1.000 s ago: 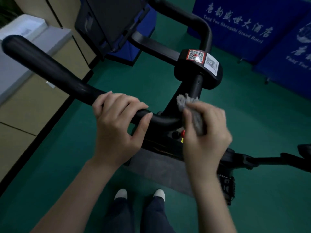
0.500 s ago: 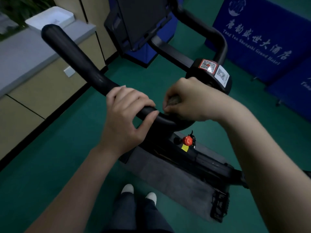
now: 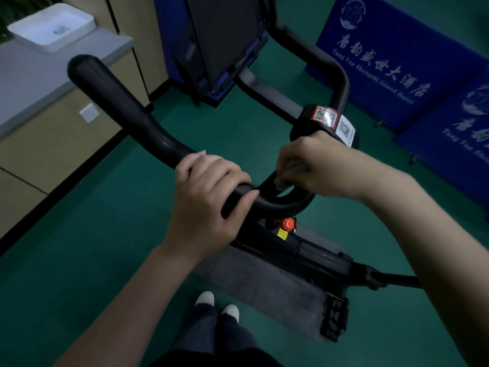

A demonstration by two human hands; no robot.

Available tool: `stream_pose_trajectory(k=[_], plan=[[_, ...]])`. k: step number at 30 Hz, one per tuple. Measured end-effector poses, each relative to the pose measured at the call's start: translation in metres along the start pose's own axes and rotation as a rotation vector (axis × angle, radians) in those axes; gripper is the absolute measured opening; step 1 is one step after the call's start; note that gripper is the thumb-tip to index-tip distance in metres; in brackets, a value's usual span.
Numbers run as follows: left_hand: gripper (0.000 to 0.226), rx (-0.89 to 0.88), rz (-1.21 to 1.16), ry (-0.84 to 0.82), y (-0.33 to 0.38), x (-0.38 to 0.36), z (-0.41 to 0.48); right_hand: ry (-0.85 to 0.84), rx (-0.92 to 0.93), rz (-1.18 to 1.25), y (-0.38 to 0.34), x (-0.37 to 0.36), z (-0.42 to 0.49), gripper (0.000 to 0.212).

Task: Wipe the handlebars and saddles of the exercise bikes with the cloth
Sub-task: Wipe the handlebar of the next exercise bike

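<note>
1. Green flooring [image 3: 87, 234] is spreading under the bike [image 3: 304, 250], with a counter [image 3: 39, 83] running along the left and blue banners [image 3: 383, 62] leaning at the right.

2. Left hand [image 3: 203, 197] is wrapping the near bend of the handlebar [image 3: 124, 107], fingers curled fully over the top and thumb tucking underneath, so it is closing round the bar and nothing else.

3. Right hand [image 3: 317, 165] is bunching the cloth [image 3: 291, 168] in a tight fist and pressing it where the inner bar meets the loop, just below the block with the QR stickers [image 3: 333, 120]. Only a small grey wad is showing between the fingers (the rest is hiding in the palm).

4. Risks, as I am judging them:
   - The cloth is so balled up that little of it is touching the bar; bare knuckles could be rubbing instead, leaving the joint unwiped.
   - The left palm is covering a stretch of grip; unless it shifts, that stretch is getting skipped.
   - A hard stroke upward could be catching the sticker edges and peeling them.
   - The far arm and long left horn are looking untouched by either hand, and no saddle is in view, so much seems to be remaining.
</note>
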State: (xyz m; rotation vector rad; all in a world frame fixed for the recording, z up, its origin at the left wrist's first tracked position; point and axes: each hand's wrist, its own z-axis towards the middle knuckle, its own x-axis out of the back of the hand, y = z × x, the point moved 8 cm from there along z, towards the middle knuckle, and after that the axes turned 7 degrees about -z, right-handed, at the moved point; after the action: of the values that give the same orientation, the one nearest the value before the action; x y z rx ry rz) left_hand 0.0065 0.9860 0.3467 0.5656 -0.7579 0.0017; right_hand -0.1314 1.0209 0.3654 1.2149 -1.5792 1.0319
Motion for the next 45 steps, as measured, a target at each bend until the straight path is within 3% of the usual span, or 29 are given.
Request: stream_pose_trajectory(k=[5, 8, 12, 15, 20, 25, 32, 36, 41, 45], plan=[[0.02, -0.021, -0.012, 0.002, -0.001, 0.0, 0.0, 0.235, -0.037, 0.236, 0.005, -0.001, -0.023, 0.01], [0.022, -0.006, -0.014, 0.004, 0.0, -0.001, 0.001, 0.497, -0.182, 0.267, 0.029, 0.005, -0.029, 0.007], [0.023, -0.005, -0.004, 0.012, 0.0, -0.001, 0.0, 0.803, -0.365, 0.488, 0.051, -0.008, -0.049, 0.011], [0.023, 0.005, 0.008, 0.018, -0.001, -0.001, -0.001, 0.924, -0.347, 0.635, 0.049, -0.027, -0.063, 0.013], [0.022, 0.049, 0.056, 0.007, 0.003, -0.002, 0.001, 1.105, -0.378, 0.642, 0.068, -0.028, -0.064, 0.013], [0.027, 0.094, 0.122, 0.012, 0.02, -0.009, 0.003, 1.155, -0.311, 0.748, 0.066, -0.043, -0.07, 0.014], [0.026, 0.107, 0.152, -0.018, 0.047, -0.037, -0.001, 1.246, -0.48, 0.989, 0.084, -0.061, -0.069, 0.011], [0.024, 0.123, 0.176, 0.008, 0.047, -0.04, -0.003, 1.244, -0.405, 1.044, 0.064, -0.074, -0.082, 0.012], [0.025, 0.122, 0.19, 0.043, 0.049, -0.04, -0.002, 1.251, -0.57, 1.268, 0.095, -0.082, -0.069, 0.01], [0.025, 0.106, 0.208, 0.065, 0.05, -0.04, -0.003, 1.198, -0.559, 1.467, 0.063, -0.106, -0.072, 0.013]])
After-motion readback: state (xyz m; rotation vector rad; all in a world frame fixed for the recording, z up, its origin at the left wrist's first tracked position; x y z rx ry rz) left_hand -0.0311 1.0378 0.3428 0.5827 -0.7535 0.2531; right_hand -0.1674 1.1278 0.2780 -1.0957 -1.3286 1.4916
